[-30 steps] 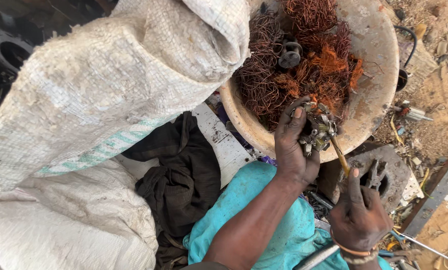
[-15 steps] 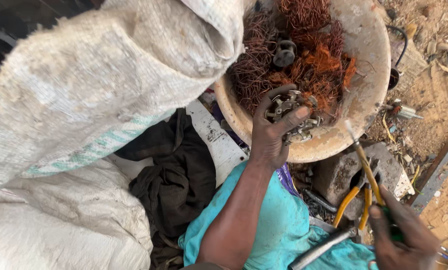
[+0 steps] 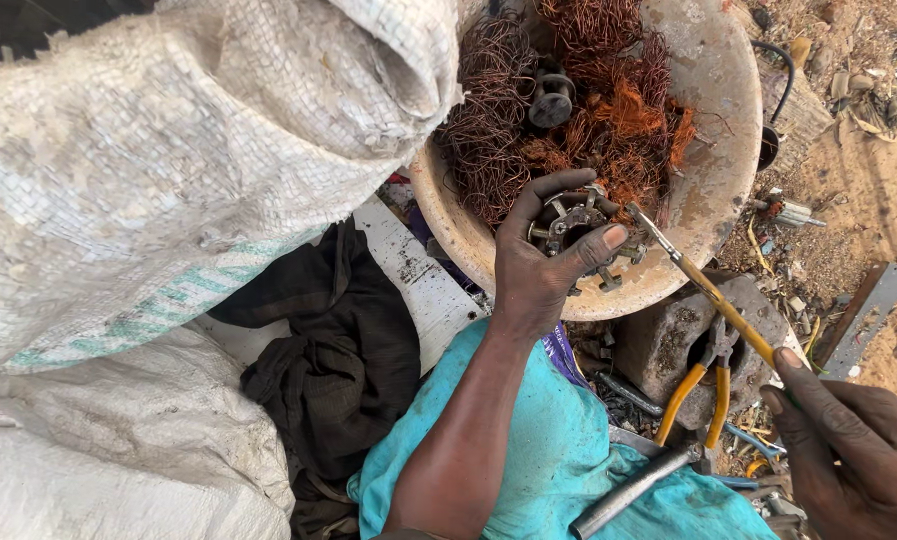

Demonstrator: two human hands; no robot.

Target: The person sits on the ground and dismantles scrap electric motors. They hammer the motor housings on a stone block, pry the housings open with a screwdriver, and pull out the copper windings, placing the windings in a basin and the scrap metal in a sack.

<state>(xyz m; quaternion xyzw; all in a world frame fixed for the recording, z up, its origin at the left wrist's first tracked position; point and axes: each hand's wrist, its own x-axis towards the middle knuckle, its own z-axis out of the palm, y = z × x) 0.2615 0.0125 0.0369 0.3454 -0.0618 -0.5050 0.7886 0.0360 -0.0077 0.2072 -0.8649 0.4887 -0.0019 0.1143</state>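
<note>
Gripping a small metal motor part [image 3: 576, 225], the left hand [image 3: 539, 265] is held over the near rim of the bowl [image 3: 714, 130], its fingers curled and clamped around the piece with the thumb pressed along its right side. The part is now kept just above the heap of copper wire [image 3: 569, 110] inside the bowl, where a second ago it was held lower, at the bowl's edge, with both hands close together on it. The right hand [image 3: 849, 455] has since been drawn back to the lower right corner; its fingers are closed on the yellow handle of a thin tool [image 3: 709, 292], whose metal tip is pointed at the part and appears to touch it — though the exact contact cannot be made out. Half a second ago the tool was held well away from the part, so the tip has been brought back to it. From this it is judged that the part is being worked on again rather than dropped into the bowl. Yellow-handled pliers [image 3: 704, 385] are left lying on a stone block [image 3: 669, 335] beside the teal cloth [image 3: 569, 460], and a woven sack [image 3: 189, 170] is heaped at the left.
</note>
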